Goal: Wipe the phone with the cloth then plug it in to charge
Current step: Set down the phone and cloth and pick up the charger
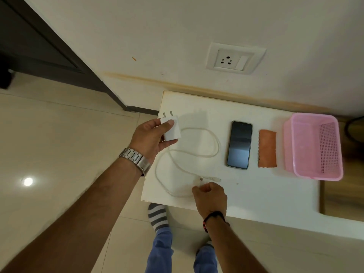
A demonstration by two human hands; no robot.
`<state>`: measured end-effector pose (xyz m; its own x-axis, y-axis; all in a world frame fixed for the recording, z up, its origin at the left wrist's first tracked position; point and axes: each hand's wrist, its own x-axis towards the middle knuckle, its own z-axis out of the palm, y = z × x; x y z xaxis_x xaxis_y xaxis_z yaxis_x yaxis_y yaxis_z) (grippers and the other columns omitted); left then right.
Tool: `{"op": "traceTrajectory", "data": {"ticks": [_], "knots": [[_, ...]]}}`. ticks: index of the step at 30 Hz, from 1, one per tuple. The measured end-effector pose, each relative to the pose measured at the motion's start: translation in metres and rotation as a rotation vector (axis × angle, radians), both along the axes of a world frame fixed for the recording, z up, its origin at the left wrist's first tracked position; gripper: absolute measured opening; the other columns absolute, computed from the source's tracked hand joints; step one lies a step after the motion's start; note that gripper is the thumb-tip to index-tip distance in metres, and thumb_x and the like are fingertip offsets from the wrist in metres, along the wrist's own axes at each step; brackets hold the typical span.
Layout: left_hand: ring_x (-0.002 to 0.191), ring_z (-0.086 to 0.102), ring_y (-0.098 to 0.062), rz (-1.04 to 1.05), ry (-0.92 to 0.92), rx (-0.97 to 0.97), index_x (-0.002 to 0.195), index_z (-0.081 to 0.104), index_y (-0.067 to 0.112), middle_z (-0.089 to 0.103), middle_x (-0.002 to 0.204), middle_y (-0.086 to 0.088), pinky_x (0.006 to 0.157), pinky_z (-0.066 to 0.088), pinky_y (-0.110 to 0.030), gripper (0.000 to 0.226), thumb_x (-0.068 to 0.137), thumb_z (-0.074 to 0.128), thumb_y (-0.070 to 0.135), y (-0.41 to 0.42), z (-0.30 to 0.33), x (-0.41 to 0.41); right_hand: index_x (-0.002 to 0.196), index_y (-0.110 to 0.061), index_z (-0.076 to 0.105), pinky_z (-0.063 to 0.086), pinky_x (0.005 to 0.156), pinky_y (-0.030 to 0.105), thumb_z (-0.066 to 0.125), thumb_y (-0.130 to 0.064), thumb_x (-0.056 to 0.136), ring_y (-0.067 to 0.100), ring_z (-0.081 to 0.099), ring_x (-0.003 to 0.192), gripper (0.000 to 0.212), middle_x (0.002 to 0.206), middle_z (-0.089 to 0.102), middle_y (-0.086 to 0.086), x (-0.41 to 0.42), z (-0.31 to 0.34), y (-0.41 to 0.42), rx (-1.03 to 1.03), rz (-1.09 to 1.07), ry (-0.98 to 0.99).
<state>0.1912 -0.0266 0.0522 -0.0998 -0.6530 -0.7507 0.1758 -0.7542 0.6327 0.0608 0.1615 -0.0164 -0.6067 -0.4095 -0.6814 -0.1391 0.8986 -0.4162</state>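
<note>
left hand [150,137]: holds the white charger [171,128] in a thumb-and-finger grip, prongs pointing at the wall, over the tabletop's left edge. Steel watch [136,159] on the wrist.
right hand [210,196]: fingers curled, grip pinching the cable [215,143] near its end at the tabletop's front; two connector tips stick out just past the fingers.
cable: white, lies in loose loops on the tabletop between the two hands; whether it is plugged into the charger is hidden by the left hand.
phone [239,144]: flat on the tabletop, dark screen up, right of the cable loops, not touching them. No cable in it.
cloth [267,148]: orange, folded flat, just right of the phone, small gap between them.
basket [313,147]: pink, perforated, right of the cloth at the tabletop's right side.
socket [234,59]: white wall plate with switch, above the tabletop, nothing plugged in.
tabletop [246,196]: white, pushed against the wall.
floor [59,134]: pale tiles; striped sock and blue trouser legs visible below.
</note>
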Motion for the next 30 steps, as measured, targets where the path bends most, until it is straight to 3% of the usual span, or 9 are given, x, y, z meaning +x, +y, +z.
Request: {"op": "traceTrajectory", "data": {"ticks": [2,5,9,15,20,24,30], "knots": [[0.110,0.072,-0.034,0.022,0.027,-0.004,0.107,0.073,0.005,0.076,0.114,-0.015,0.083,0.064,-0.044,0.020,0.088,0.078,0.012,0.001,0.002,0.001,0.069,-0.021,0.067,0.054,0.058,0.023,0.079,-0.029,0.074,0.014,0.068,0.066,0.015,0.065,0.070,-0.006,-0.003,0.009,-0.003,-0.112,-0.059,-0.078],[0.109,0.073,-0.034,0.041,0.058,-0.014,0.103,0.074,0.005,0.078,0.106,-0.012,0.079,0.064,-0.042,0.019,0.087,0.079,0.014,0.000,0.008,0.001,0.084,-0.016,0.070,0.061,0.072,0.032,0.086,-0.021,0.073,0.024,0.074,0.078,0.020,0.077,0.077,0.005,-0.008,0.035,-0.014,-0.333,-0.258,-0.376],[0.109,0.073,-0.034,0.055,0.115,-0.023,0.114,0.072,0.002,0.076,0.113,-0.016,0.078,0.063,-0.041,0.036,0.082,0.081,0.017,-0.005,0.027,-0.001,0.109,-0.019,0.069,0.059,0.073,0.026,0.082,-0.024,0.079,0.021,0.075,0.087,0.033,0.088,0.078,0.009,-0.010,0.081,-0.040,-0.489,-0.301,-0.616],[0.119,0.066,-0.044,0.055,0.184,-0.048,0.128,0.065,-0.003,0.067,0.132,-0.027,0.083,0.064,-0.043,0.048,0.086,0.077,0.019,-0.012,0.057,-0.009,0.100,-0.021,0.077,0.060,0.075,0.026,0.070,-0.024,0.090,0.017,0.072,0.079,0.012,0.086,0.077,0.008,-0.007,0.136,-0.077,-0.675,-0.206,-0.629],[0.123,0.064,-0.045,0.036,0.201,-0.065,0.133,0.061,-0.004,0.062,0.136,-0.030,0.080,0.064,-0.039,0.053,0.089,0.075,0.022,-0.019,0.072,-0.016,0.101,-0.020,0.077,0.061,0.080,0.032,0.070,-0.027,0.091,0.019,0.073,0.081,0.014,0.085,0.077,0.003,-0.006,0.151,-0.095,-0.709,-0.125,-0.541],[0.107,0.068,-0.039,0.055,0.204,-0.049,0.137,0.057,-0.007,0.061,0.137,-0.032,0.103,0.054,-0.053,0.056,0.092,0.073,0.023,-0.021,0.075,-0.022,0.100,-0.017,0.077,0.061,0.080,0.035,0.071,-0.026,0.091,0.016,0.071,0.076,0.014,0.081,0.076,0.004,-0.007,0.153,-0.105,-0.719,-0.103,-0.524],[0.105,0.070,-0.039,0.073,0.191,-0.064,0.134,0.058,-0.007,0.064,0.134,-0.030,0.091,0.060,-0.045,0.062,0.085,0.078,0.025,-0.023,0.079,-0.024,0.099,-0.016,0.078,0.061,0.078,0.033,0.071,-0.026,0.090,0.016,0.071,0.075,0.014,0.081,0.076,0.003,-0.011,0.151,-0.111,-0.706,-0.099,-0.503]]}}
